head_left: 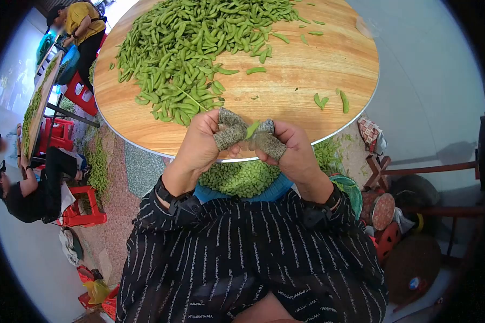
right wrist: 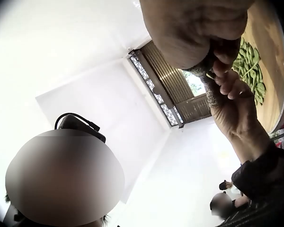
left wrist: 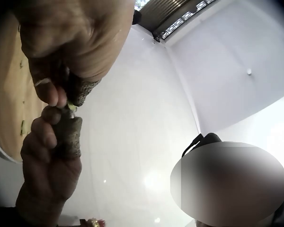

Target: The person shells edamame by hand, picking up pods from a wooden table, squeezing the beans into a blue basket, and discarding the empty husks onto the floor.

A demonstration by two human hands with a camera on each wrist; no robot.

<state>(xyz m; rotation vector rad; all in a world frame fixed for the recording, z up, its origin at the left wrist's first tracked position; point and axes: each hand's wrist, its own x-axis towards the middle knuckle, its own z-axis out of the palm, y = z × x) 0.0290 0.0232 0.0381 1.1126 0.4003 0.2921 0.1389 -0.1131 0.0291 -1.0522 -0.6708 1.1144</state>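
Note:
Above the near edge of the table, both hands meet at a green soybean pod (head_left: 252, 130). My left hand (head_left: 200, 139) pinches it from one side, with grey speckled covers on the thumb and forefinger. From the other side my right hand (head_left: 293, 146) pinches the same pod, its thumb and forefinger covered alike. In the left wrist view only a sliver of the pod (left wrist: 72, 107) shows between the fingertips. A large heap of soybean pods (head_left: 199, 46) covers the table's far left. Just below the hands, shelled green beans (head_left: 240, 178) fill a blue basin (head_left: 285, 184).
The round wooden table (head_left: 307, 59) carries a few stray pods (head_left: 321, 101) on its right. Empty pods (head_left: 328, 153) lie on the floor by a green basket (head_left: 350, 194). At left, other people (head_left: 27, 188) sit near red stools (head_left: 83, 210) and a long table.

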